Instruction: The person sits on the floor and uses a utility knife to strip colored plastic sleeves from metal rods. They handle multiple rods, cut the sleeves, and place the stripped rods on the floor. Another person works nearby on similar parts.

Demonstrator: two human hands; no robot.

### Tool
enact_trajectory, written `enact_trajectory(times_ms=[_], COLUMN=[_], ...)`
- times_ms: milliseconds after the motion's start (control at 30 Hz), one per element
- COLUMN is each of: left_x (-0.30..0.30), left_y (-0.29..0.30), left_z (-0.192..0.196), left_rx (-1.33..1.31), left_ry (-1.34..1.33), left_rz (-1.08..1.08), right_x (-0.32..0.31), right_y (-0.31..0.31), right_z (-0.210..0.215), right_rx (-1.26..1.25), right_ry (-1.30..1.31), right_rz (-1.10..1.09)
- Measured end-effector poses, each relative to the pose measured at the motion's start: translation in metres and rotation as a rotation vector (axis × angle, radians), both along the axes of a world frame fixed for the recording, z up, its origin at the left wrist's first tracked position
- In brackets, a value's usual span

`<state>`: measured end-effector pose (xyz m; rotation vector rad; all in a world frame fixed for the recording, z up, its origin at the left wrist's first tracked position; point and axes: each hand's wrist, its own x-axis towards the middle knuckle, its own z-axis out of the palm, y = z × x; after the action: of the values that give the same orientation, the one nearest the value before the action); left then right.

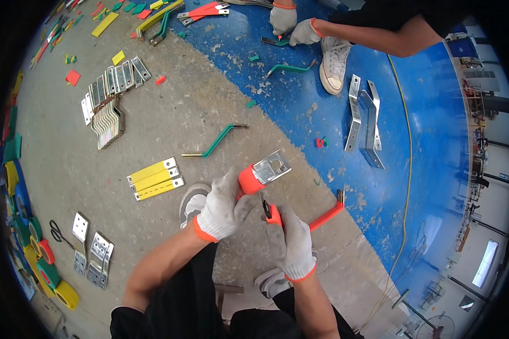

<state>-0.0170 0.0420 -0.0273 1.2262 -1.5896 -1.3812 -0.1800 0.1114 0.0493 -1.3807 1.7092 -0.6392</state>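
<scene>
Three yellow strips point(155, 179) lay on the floor point(167, 110) at nine o'clock from a metal bar with a red cover point(251, 180). The left hand point(221, 206) held that bar. The right hand point(294, 243) gripped a little red-and-black cutter point(274, 215) at the bar's six o'clock.

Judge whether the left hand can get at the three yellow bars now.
Probably not as it stands: the left hand is holding the red-covered bar, though nothing seems to lie on top of the yellow bars.

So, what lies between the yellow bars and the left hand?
Head view: a grey shoe, partly behind the left hand, and some floor by the yellow bars.
</scene>
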Motion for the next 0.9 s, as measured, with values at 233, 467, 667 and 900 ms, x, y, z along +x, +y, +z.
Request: enact_trajectory(times_ms=[233,467,667,900], left_x=[0.000,0.000,0.003,0.006], left_y=[0.001,0.012,0.015,0.026], left_z=[0.010,0.001,0.015,0.023], left_rx=[-0.042,0.001,0.177,0.192], left_ry=[-0.073,-0.045,0.045,-0.013], left_rz=[-0.030,-0.022,-0.047,-0.036], right_x=[-0.005,-0.002,0.003,0.013], right_y=[0.006,0.000,-0.005,-0.023], right_z=[0.004,0.003,-0.002,-0.005], right_rx=[-0.048,-0.064,-0.096,-0.091], right_ry=[0.015,-0.009,-0.008,0.118], right_rz=[0.025,0.016,0.017,0.084])
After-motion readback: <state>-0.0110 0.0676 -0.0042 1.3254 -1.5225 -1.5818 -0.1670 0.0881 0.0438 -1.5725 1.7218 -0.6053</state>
